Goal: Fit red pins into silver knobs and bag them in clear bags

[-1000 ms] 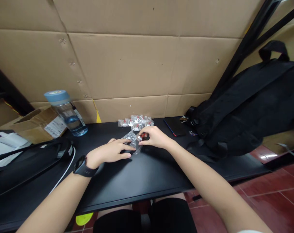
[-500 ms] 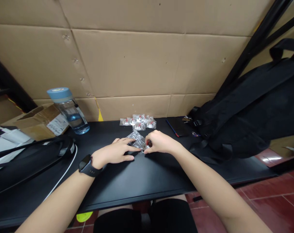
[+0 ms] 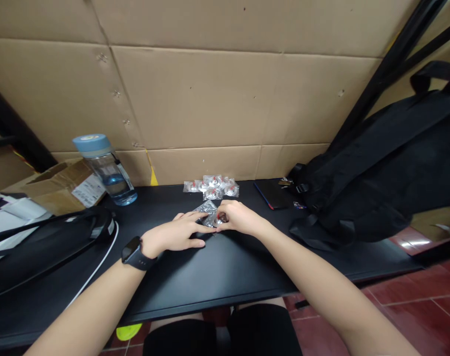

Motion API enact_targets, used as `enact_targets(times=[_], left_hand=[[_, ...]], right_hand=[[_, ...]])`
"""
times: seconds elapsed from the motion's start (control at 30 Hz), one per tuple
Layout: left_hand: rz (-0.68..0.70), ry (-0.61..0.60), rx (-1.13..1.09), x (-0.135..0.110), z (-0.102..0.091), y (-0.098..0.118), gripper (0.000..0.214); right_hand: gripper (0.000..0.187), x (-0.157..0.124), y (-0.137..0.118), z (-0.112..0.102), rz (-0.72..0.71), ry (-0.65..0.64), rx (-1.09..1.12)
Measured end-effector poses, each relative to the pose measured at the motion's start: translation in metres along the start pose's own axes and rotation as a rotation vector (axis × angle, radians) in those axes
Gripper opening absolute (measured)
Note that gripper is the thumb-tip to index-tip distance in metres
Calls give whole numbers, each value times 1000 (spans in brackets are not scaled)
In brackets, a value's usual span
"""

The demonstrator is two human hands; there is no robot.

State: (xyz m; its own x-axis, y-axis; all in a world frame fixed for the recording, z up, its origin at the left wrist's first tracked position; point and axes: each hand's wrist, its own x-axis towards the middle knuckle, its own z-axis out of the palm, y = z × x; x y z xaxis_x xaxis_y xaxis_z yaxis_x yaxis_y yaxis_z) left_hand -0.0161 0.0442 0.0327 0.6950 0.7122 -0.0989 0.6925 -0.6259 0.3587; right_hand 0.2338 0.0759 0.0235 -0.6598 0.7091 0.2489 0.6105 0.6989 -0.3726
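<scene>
My left hand (image 3: 181, 230) lies with its fingers stretched out on the table, its fingertips pressing the near left edge of a clear plastic bag (image 3: 207, 208). In my right hand (image 3: 240, 217), thumb and fingers are pinched around a small round silver piece with a red part (image 3: 220, 217), partly hidden by the fingers. That piece is at the right side of the bag, close to my left fingertips; whether it is inside cannot be made out. Behind the hands lie several small clear packets (image 3: 212, 187), each with a similar silver and red piece.
On the left stand a water bottle (image 3: 112, 175) with a blue lid, a cardboard box (image 3: 62, 184) and a black bag (image 3: 50, 252). A white cable (image 3: 95, 271) runs along the table (image 3: 210, 269). To the right are a dark flat pad (image 3: 272, 194), keys (image 3: 285, 183) and a black backpack (image 3: 388, 168).
My right hand has moved a little to the left, carrying the silver and red piece closer to the bag and my left fingertips. The left hand stays nearly where it was.
</scene>
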Motion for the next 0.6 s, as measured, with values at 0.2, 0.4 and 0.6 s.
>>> enact_targets(times=[0.2, 0.4, 0.6], left_hand=[[10, 17, -19, 1, 3, -2, 44], [24, 17, -13, 1, 5, -3, 43], [22, -29, 42, 2, 6, 1, 49]], right_hand=[[25, 1, 9, 1, -24, -39, 228], [26, 4, 8, 6, -18, 62, 45], [30, 11, 8, 16, 88, 159, -92]])
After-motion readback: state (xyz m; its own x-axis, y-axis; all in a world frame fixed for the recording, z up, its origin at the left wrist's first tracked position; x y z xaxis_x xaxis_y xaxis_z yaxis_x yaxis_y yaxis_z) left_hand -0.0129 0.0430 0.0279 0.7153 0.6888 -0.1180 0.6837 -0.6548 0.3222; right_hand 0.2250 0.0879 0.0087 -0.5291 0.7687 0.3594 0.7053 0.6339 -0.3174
